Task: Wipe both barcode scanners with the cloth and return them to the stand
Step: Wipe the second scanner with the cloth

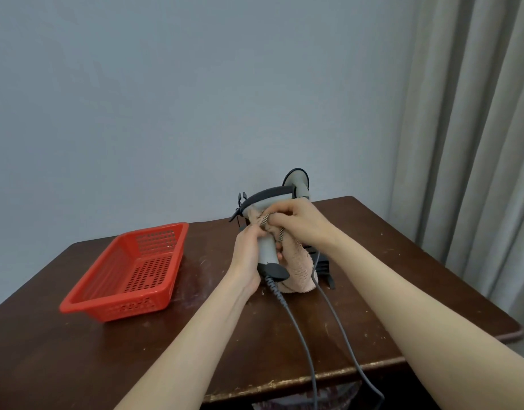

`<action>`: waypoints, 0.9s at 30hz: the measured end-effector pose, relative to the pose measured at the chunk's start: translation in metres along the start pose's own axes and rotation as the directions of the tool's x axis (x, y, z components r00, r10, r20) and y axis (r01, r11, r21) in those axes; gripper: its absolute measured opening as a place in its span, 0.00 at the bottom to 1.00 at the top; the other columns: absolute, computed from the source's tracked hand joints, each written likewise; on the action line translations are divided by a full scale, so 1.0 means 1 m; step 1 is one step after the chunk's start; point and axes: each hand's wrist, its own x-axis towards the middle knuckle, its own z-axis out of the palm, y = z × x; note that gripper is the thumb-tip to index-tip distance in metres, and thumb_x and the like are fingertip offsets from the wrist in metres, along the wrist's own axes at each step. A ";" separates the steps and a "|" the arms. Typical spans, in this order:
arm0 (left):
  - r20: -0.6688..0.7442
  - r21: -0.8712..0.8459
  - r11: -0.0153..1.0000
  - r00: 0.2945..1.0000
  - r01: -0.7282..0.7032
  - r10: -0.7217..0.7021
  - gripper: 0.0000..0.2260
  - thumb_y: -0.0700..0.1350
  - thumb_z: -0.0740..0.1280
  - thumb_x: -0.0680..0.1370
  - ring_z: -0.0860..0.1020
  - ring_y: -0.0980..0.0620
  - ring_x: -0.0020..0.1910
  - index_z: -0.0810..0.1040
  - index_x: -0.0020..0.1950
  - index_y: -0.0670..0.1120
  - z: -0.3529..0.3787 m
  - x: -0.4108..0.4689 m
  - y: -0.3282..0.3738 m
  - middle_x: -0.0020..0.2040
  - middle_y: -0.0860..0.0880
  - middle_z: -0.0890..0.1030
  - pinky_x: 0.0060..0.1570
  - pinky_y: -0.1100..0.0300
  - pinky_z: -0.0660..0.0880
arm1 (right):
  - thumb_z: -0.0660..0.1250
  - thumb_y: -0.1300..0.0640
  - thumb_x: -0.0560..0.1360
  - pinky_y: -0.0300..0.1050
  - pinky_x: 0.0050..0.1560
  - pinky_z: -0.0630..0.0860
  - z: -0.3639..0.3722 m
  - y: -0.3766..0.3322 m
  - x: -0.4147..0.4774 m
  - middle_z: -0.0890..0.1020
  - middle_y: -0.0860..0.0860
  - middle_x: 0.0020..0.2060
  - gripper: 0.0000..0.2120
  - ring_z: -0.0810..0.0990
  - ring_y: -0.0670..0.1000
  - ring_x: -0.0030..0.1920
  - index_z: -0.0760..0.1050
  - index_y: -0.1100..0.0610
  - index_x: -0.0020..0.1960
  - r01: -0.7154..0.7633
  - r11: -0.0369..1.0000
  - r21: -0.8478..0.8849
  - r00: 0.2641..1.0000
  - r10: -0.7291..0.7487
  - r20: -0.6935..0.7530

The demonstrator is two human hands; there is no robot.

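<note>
Left fingers [252,232]: curled tight round the grey handle of the held scanner [266,247]; we read the left hand [247,255] as clamped on it.
Right fingers [280,216]: bunched together, pinching the cloth [297,261] against the scanner just under its head.
Right hand [303,223]: above and to the right of the left, both touching the same scanner.
Held scanner: upright, lifted off the table [195,335], dark head on top, dark foot at the bottom.
Cloth: pinkish mesh, hangs down the right side of the handle; lower end seems to reach the table.
Second scanner [297,180]: behind the hands, head up; we cannot tell how it sits, lower part hidden.
Stand [324,263]: black, on the table behind the cloth, mostly covered.
Cables [302,344]: 2, grey, running to the near table edge and over it.
Basket [130,270]: red, perforated, on the table left of the hands, well apart.
</note>
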 end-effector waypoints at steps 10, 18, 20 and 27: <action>0.015 -0.247 0.964 0.995 0.098 -0.097 0.28 0.65 0.54 0.78 0.82 0.46 0.37 0.81 0.52 0.43 -0.004 0.012 0.004 0.42 0.43 0.84 0.36 0.55 0.80 | 0.65 0.65 0.75 0.34 0.40 0.73 -0.002 0.004 -0.011 0.82 0.53 0.36 0.08 0.77 0.43 0.35 0.83 0.60 0.49 -0.002 0.997 -0.079 0.985 0.016 0.174; -0.089 -0.201 0.974 0.989 0.102 -0.121 0.15 0.48 0.58 0.80 0.79 0.46 0.35 0.78 0.40 0.42 0.001 0.009 0.015 0.35 0.43 0.81 0.42 0.51 0.76 | 0.64 0.64 0.77 0.41 0.45 0.73 -0.002 0.010 -0.009 0.81 0.52 0.38 0.08 0.77 0.47 0.39 0.82 0.55 0.47 -0.067 0.995 0.078 0.998 0.065 0.026; -0.106 -0.160 0.980 0.985 0.116 -0.134 0.13 0.46 0.60 0.80 0.78 0.45 0.34 0.77 0.40 0.42 0.001 0.010 0.018 0.35 0.42 0.80 0.41 0.51 0.76 | 0.63 0.64 0.77 0.40 0.40 0.74 -0.003 0.006 -0.010 0.81 0.53 0.35 0.08 0.77 0.47 0.35 0.81 0.57 0.47 -0.160 0.980 0.120 0.971 0.135 0.200; -0.108 -0.113 0.993 0.993 0.027 -0.039 0.12 0.47 0.61 0.80 0.79 0.47 0.37 0.75 0.58 0.40 -0.003 0.023 0.030 0.42 0.41 0.80 0.40 0.53 0.78 | 0.58 0.63 0.80 0.40 0.36 0.78 -0.025 -0.015 -0.004 0.81 0.53 0.38 0.10 0.80 0.47 0.35 0.78 0.57 0.48 -0.169 0.776 0.608 0.977 0.213 0.000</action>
